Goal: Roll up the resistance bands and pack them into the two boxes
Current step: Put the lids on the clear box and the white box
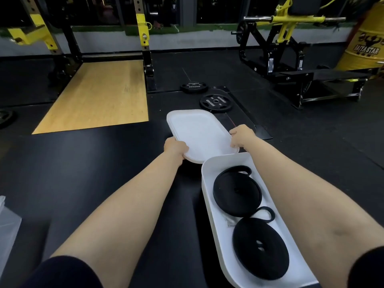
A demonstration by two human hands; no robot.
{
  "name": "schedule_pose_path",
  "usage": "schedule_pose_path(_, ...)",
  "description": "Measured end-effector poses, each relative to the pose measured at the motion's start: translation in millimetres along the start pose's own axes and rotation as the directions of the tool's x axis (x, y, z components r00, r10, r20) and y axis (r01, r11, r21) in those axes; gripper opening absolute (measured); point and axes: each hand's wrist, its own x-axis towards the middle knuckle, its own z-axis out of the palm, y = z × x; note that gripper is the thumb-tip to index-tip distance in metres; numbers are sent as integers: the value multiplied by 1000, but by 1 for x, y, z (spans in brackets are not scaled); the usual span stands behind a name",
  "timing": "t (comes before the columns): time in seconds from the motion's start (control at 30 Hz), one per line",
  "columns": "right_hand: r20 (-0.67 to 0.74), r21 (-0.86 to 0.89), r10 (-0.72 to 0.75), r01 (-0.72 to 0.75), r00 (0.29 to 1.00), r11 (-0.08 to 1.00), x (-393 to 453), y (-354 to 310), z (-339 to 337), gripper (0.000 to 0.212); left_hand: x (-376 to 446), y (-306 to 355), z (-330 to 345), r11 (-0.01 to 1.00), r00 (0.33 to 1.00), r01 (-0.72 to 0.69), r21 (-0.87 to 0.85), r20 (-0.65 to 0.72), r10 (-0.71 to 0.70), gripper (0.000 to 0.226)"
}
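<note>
Two rolled black resistance bands lie inside an open white oval plastic box [209, 183] on the black rubber floor [104, 159]: one coil [260, 248] at its near end, the other [236, 190] at its far end. Just beyond its far rim, both hands hold a white oval plastic lid [199, 134], left hand [175, 147] gripping its near-left edge, right hand [242, 136] its right edge, fingers curled round it. Farther off, two black weight plates [215, 102] lie flat.

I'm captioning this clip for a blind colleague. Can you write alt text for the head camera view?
Both hands, left and right, hold a white lid above a gym floor. Beside it, an open white box holds two rolled black resistance bands; weight plates lie beyond.
</note>
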Motion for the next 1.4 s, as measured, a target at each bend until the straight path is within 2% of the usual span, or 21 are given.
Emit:
schedule_pose_path(0.03, -31, 105, 5, -1, 1000, 994, -2, 1, -2, 16, -5, 4, -3, 1000, 1000, -24, -3, -17, 24, 40)
schedule_pose_path(0.07, -61, 223, 4, 10, 998, 975, -2, 1, -2, 13, -6, 7, -6, 999, 998, -52, 3, -35, 52, 41)
schedule_pose_path(0.1, -83, 332, 4, 24, 997, 943, -2, 1, -2, 23, -8, 11, -9, 996, 995, -82, 22, -49, 83, 41)
schedule_pose_path(0.2, -90, 519, -17, 62, 996, 853, -16, -4, -9, 18, -21, 23, -16, 980, 981, -171, 106, -73, 179, 33)
schedule_pose_path(0.27, -66, 615, -14, 52, 998, 787, -33, -13, -18, 28, -34, 30, -18, 957, 968, -228, 177, -66, 243, 36)
schedule_pose_path(0.33, -54, 724, 8, 33, 999, 689, -55, -19, -27, 32, -48, 33, -19, 926, 952, -279, 253, -54, 302, 34)
schedule_pose_path(0.43, 2, 864, 15, -9, 1000, 503, -83, -17, -42, 23, -71, 34, -23, 873, 925, -349, 342, -24, 379, 33)
schedule_pose_path(0.53, 67, 938, -24, -55, 997, 341, -107, -1, -54, 36, -90, 31, -30, 815, 896, -412, 408, 19, 443, 31)
schedule_pose_path(0.63, 209, 964, -68, -194, 975, 184, -137, 19, -65, 51, -107, 28, -41, 726, 869, -457, 515, 83, 488, 23)
schedule_pose_path(0.77, 293, 954, -131, -280, 947, 110, -180, 39, -74, 41, -139, 27, -49, 546, 794, -561, 622, 218, 568, 37)
schedule_pose_path(0.87, 306, 950, -146, -311, 941, -14, -203, 49, -79, 23, -158, 24, -50, 512, 757, -614, 601, 262, 599, 41)
schedule_pose_path(0.9, 312, 949, -135, -316, 940, -13, -207, 52, -80, 20, -162, 22, -50, 530, 753, -631, 567, 283, 594, 40)
schedule_pose_path(1.0, 344, 932, -114, -325, 932, 159, -221, 58, -78, 18, -175, 18, -50, 709, 800, -600, 371, 278, 531, 31)
schedule_pose_path(1.13, 289, 933, -26, -275, 957, 233, -238, 68, -78, 17, -184, 10, -47, 740, 835, -544, 396, 172, 522, 52)
schedule_pose_path(1.2, 239, 947, 3, -234, 971, 220, -243, 77, -75, 14, -195, 5, -41, 880, 915, -403, 249, 110, 388, 46)
schedule_pose_path(1.27, 197, 950, -15, -187, 980, 249, -247, 84, -69, 22, -210, -1, -32, 967, 963, -240, 84, 143, 227, 32)
schedule_pose_path(1.33, 143, 927, -19, -128, 990, 352, -251, 91, -62, 32, -217, -9, -25, 980, 969, -187, 68, 177, 173, 26)
schedule_pose_path(1.4, 70, 898, -5, -61, 998, 435, -255, 97, -56, 29, -219, -19, -21, 988, 974, -146, 52, 184, 135, 28)
